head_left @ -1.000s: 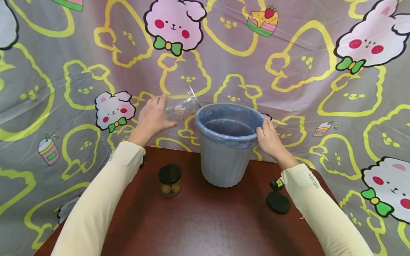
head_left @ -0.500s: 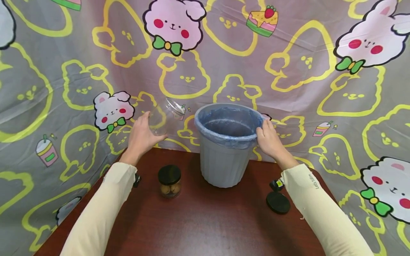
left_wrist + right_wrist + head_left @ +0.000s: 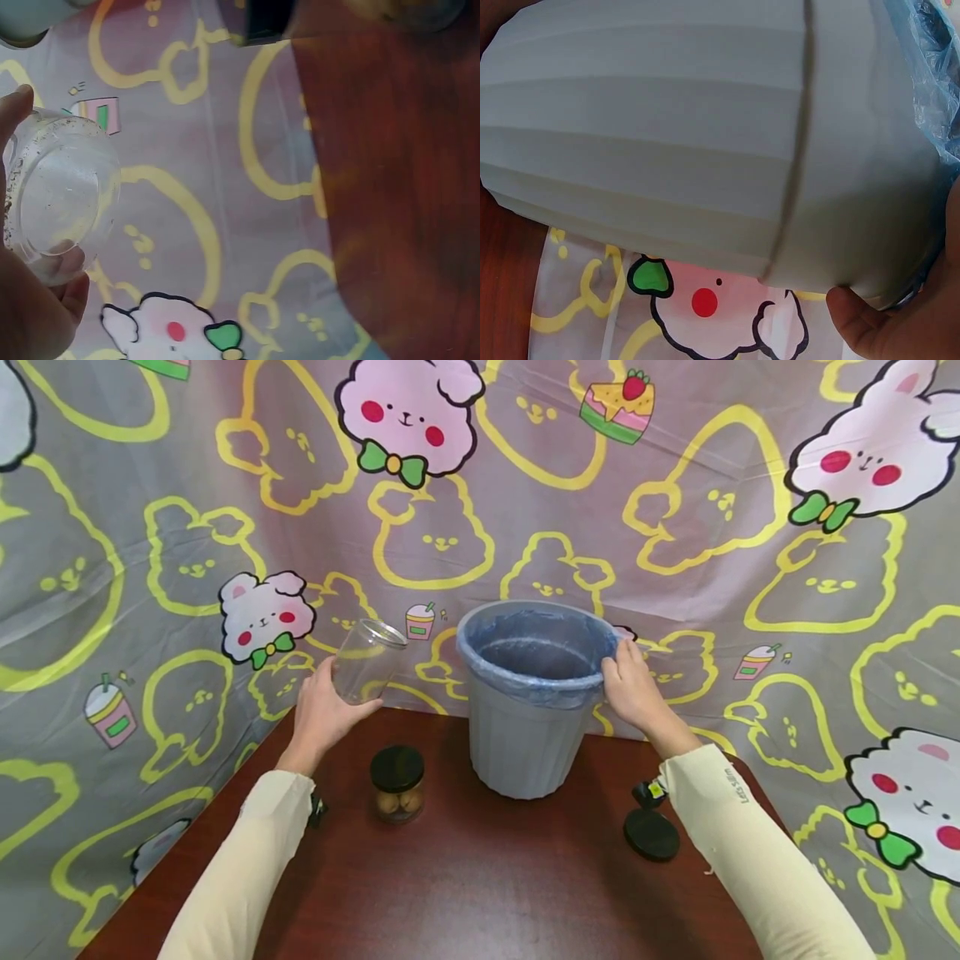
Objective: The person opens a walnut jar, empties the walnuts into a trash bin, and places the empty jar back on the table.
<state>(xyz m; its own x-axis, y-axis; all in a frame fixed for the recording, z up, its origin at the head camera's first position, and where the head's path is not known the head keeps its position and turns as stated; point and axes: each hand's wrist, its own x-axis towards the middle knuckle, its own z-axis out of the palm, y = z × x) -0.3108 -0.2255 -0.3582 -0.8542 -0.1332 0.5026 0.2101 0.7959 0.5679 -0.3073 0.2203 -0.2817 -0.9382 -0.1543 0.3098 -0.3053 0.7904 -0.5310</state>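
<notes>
My left hand point(image 3: 322, 710) grips a clear plastic jar point(image 3: 367, 664), lidless and tilted with its mouth up and to the right. In the left wrist view, small brown crumbs cling inside the jar point(image 3: 67, 187) near its base. My right hand point(image 3: 633, 689) holds the right rim of a grey trash bin point(image 3: 525, 743), which is lined with a blue plastic bag point(image 3: 555, 693). From the right wrist view, the thumb lies against the outside of the bin point(image 3: 667, 150). The bin stands upright at the back of the table.
A second jar point(image 3: 399, 802) with a black lid and round brown pieces inside stands left of the bin. A loose black lid point(image 3: 652, 835) lies on the brown table point(image 3: 480, 877) near my right wrist. A patterned curtain point(image 3: 525, 510) hangs right behind the table.
My left hand has moved the clear jar left and down, away from the bin, and turned its mouth upward. My right hand has stayed on the rim.
</notes>
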